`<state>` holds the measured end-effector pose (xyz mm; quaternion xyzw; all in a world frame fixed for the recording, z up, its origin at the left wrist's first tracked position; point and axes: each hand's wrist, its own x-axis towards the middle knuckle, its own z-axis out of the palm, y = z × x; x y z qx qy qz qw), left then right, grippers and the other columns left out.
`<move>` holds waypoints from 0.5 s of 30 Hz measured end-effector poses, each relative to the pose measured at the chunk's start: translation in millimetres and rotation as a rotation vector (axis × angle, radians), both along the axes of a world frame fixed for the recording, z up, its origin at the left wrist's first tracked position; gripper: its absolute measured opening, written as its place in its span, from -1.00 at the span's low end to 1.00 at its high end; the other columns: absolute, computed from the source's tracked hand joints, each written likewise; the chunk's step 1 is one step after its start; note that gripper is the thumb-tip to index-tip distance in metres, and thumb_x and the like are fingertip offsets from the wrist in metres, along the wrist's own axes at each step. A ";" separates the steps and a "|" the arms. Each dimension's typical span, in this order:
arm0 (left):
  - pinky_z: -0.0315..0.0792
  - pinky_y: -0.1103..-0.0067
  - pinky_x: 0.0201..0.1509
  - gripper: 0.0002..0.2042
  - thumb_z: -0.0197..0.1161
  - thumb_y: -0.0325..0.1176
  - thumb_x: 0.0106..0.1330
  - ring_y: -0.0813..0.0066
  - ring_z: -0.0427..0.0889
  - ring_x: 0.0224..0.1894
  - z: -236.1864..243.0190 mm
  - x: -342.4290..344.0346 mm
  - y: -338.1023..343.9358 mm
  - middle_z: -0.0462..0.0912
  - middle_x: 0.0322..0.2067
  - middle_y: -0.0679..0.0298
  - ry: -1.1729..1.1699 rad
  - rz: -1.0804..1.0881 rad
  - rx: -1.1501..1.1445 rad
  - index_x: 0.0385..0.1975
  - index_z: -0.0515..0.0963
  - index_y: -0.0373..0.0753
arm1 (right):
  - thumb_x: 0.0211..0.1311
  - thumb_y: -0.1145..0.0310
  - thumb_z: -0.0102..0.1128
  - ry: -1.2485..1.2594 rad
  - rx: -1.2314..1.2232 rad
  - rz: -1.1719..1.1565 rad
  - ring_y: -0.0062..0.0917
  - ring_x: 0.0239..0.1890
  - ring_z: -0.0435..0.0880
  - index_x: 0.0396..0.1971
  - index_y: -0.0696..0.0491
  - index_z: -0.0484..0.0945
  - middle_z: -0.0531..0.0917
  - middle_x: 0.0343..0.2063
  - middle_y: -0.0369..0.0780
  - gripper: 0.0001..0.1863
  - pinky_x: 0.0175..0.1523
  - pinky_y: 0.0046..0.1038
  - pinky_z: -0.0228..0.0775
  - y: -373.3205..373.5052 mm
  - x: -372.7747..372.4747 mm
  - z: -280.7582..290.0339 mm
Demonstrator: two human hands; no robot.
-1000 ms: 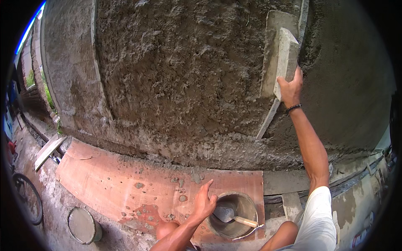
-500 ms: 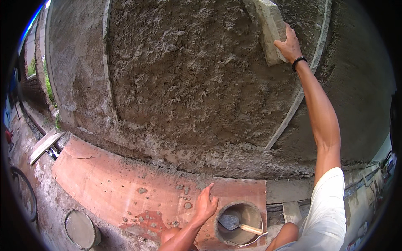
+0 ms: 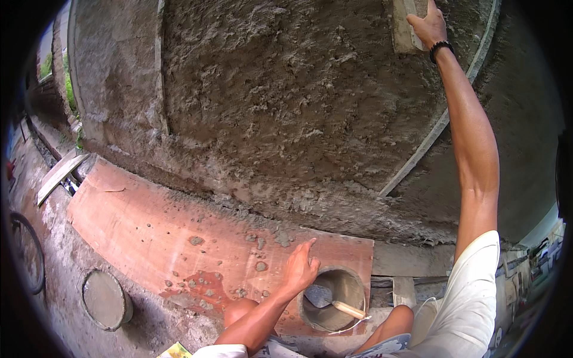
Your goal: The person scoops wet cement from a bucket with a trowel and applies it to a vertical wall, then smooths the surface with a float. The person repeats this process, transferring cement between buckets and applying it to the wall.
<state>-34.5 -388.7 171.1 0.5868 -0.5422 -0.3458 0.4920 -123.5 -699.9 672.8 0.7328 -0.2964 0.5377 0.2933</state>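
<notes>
One float [image 3: 403, 28] stands against the rough wall [image 3: 268, 107] at upper right, long axis near vertical, upper end cut off by the view. The right hand [image 3: 430, 28] clamps it; some fingertips are hidden. The left hand [image 3: 300, 269], index finger extended, thumb spread, is beside the bucket [image 3: 350, 286].

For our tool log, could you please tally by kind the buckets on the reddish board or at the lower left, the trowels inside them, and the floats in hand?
Buckets: 2 (one on the reddish board, one at the lower left)
Trowels: 1 (in the bucket on the board)
Floats: 1 (in the right hand)
Total: 4
</notes>
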 end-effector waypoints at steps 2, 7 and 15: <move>0.34 0.21 0.19 -0.49 0.11 -0.46 0.13 -0.13 0.48 0.08 -2.3 1.4 -1.1 0.50 0.01 -0.18 0.003 0.003 -0.031 0.16 0.37 -0.37 | -0.05 0.40 0.23 0.078 0.059 -0.004 -0.02 0.07 0.44 0.27 -0.02 0.27 0.44 0.04 0.00 -0.25 0.14 -0.13 0.34 9.3 15.3 -26.5; 0.35 0.20 0.17 -0.49 0.11 -0.46 0.13 -0.14 0.48 0.07 -9.3 -0.3 -4.5 0.51 -0.01 -0.19 -0.016 0.042 -0.145 0.15 0.38 -0.38 | -0.11 0.45 0.30 0.341 0.059 0.003 -0.11 0.01 0.42 0.32 -0.10 0.20 0.42 -0.07 -0.09 -0.13 0.15 -0.19 0.32 17.1 24.1 -145.7; 0.37 0.18 0.15 -0.50 0.11 -0.45 0.13 -0.15 0.51 0.03 1.8 -11.7 0.1 0.52 -0.02 -0.19 -0.014 0.014 -0.100 0.14 0.39 -0.40 | -0.18 0.48 0.35 0.552 0.152 -0.019 -0.16 0.01 0.41 0.29 -0.19 0.26 0.40 -0.11 -0.16 -0.11 0.12 -0.18 0.36 32.7 9.3 -186.7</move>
